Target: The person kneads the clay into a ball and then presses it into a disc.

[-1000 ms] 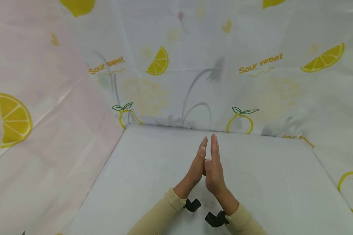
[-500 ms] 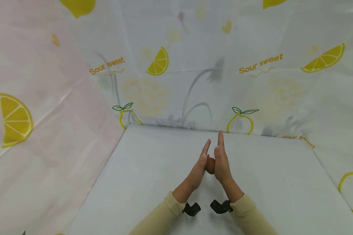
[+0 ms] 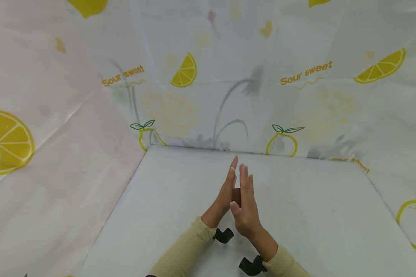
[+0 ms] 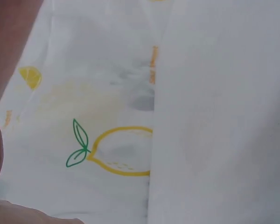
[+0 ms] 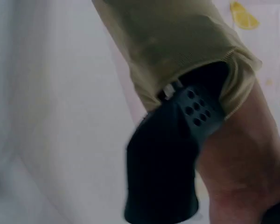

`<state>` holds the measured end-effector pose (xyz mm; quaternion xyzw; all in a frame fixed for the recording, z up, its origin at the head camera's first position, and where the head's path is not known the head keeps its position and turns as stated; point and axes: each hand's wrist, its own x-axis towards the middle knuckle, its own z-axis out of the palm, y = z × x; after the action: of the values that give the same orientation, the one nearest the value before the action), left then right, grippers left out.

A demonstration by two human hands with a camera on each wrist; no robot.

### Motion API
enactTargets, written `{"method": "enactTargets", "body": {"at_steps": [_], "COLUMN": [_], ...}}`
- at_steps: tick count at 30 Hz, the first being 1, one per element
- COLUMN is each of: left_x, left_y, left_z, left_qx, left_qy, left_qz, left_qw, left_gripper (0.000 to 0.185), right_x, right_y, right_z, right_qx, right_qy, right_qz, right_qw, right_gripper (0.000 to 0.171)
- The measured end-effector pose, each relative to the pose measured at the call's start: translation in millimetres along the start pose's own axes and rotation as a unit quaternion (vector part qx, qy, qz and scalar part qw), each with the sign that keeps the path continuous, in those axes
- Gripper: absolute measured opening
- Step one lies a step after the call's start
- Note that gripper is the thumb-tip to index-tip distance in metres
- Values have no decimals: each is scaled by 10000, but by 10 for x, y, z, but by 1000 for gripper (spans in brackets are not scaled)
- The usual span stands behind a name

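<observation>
Brown and apparently rounded, the small ball (image 3: 236,195) sits between your palms in the head view, touching your left hand (image 3: 224,194) and partly covered by your right hand (image 3: 247,209). Both hands are held upright over the white counter (image 3: 319,215), fingers straight and palms facing, pressing the ball between them. The right thumb angles toward the left hand. Each beige sleeve (image 3: 182,252) ends at the wrist, where a black bracket (image 3: 223,235) protrudes on the inner side. Behind the counter hangs a sheet (image 3: 208,46) printed with lemons. In the left wrist view, skin crops into the left edge; you cannot tell the finger position there. A yellow lemon outline (image 4: 119,172) with green leaves (image 4: 79,139) meets the counter's edge. In the right wrist view, your cuff (image 5: 177,44) lies above a perforated black housing (image 5: 163,163), beside the bare wrist.
</observation>
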<state>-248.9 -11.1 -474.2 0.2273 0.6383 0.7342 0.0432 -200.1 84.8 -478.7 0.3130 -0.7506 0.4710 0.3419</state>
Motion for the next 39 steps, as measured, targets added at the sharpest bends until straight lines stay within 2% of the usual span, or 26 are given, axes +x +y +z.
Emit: {"method": "enactTargets", "body": {"at_steps": [2,6,10,13,16,18,20,22,25,28,31,35,39], "left_x": [-26,-103,-162,-166,-147,-126,-97,-66,-5,25,19,-32,-106], "left_y": [-47,-85,-58,-38,1,43,91,140,166,130,55,-14,-18], "left_z": [16,96,128,117,87,63,40,22,8,6,29,89,136], "left_qx": [-97,12,7,-29,38,156,238,308,340,384,320,134,169], "left_qy": [-144,-377,-707,-898,-860,-703,-502,-287,-29,15,-112,-224,-394], "left_qz": [66,11,2,201,513,685,736,699,474,242,74,2,-83], "left_qw": [9998,9993,9975,9958,9950,9950,9957,9967,9983,9990,9994,9997,9990], "left_gripper": [76,70,72,81,85,82,79,76,76,74,72,68,70], "right_x": [68,194,278,268,181,99,17,-57,-118,-105,-20,141,244], "right_y": [-26,29,191,325,400,413,392,353,258,151,57,19,125], "right_z": [-26,-126,-213,-246,-239,-207,-159,-98,-23,19,-2,-94,-207], "right_qx": [-56,110,582,902,965,999,836,691,327,172,30,163,600], "right_qy": [17,-35,-152,-227,-279,-360,-376,-379,-289,-163,-34,-35,-65], "right_qz": [-140,173,916,1477,1749,1692,1494,1156,579,46,-245,-108,631], "right_qw": [9999,9998,9940,9846,9795,9798,9845,9902,9974,9997,9997,9998,9962], "right_gripper": [83,76,67,63,61,59,58,61,70,81,84,80,71]}}
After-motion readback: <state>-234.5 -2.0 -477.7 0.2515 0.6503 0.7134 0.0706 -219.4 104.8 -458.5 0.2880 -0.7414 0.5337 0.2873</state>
